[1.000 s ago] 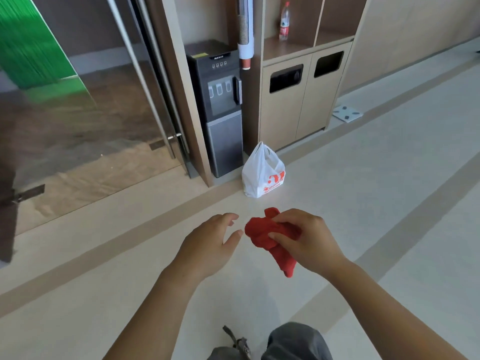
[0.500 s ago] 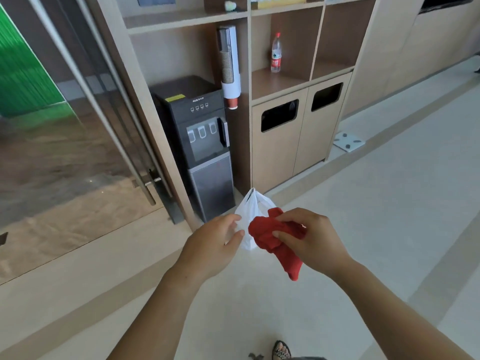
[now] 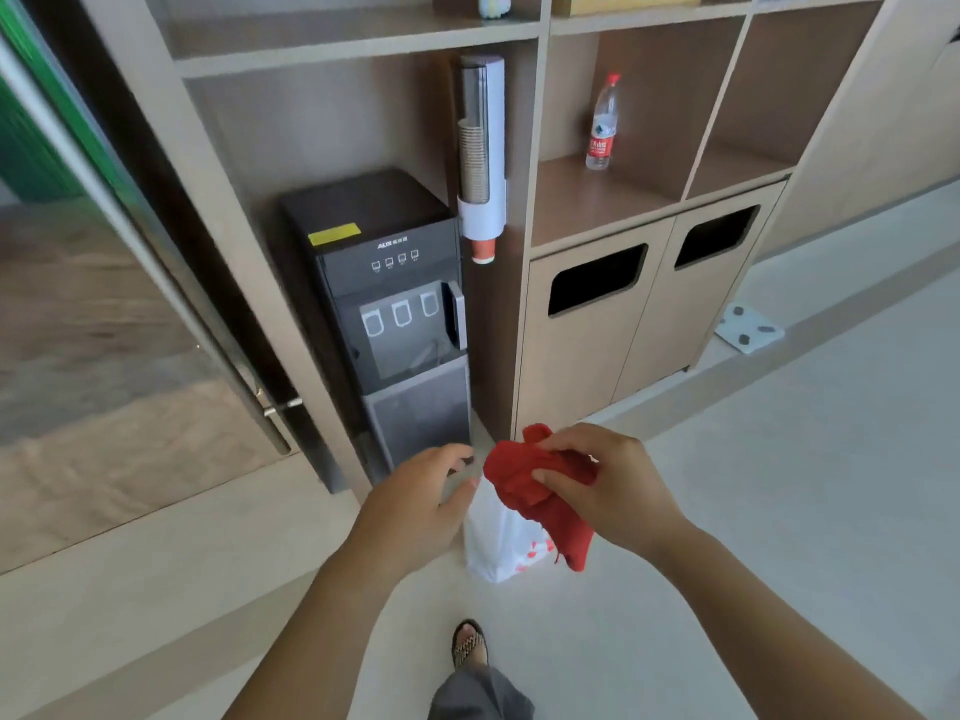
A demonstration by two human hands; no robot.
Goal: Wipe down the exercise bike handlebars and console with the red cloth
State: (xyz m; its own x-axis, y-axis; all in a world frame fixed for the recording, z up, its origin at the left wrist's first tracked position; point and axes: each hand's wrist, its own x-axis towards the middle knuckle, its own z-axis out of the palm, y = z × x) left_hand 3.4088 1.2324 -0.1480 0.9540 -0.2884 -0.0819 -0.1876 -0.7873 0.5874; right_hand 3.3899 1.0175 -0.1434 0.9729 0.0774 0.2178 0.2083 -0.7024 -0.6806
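My right hand (image 3: 610,485) grips a bunched red cloth (image 3: 524,483) in front of me, with one end of the cloth hanging down below the hand. My left hand (image 3: 418,504) hovers just left of the cloth, fingers relaxed and holding nothing, a small gap between it and the fabric. No exercise bike, handlebars or console is in view.
A white plastic bag (image 3: 501,550) stands on the floor under my hands. A black water dispenser (image 3: 395,314) stands ahead, with a cup holder (image 3: 482,148), wooden shelves holding a bottle (image 3: 602,124), two bin cabinets (image 3: 639,309), and a glass door (image 3: 104,283) at left. My sandalled foot (image 3: 470,644) shows below.
The view has tilted up and come closer to the dispenser and shelves. The white bag now sits under my hands. Both hands keep the same pose, the right still holding the cloth.
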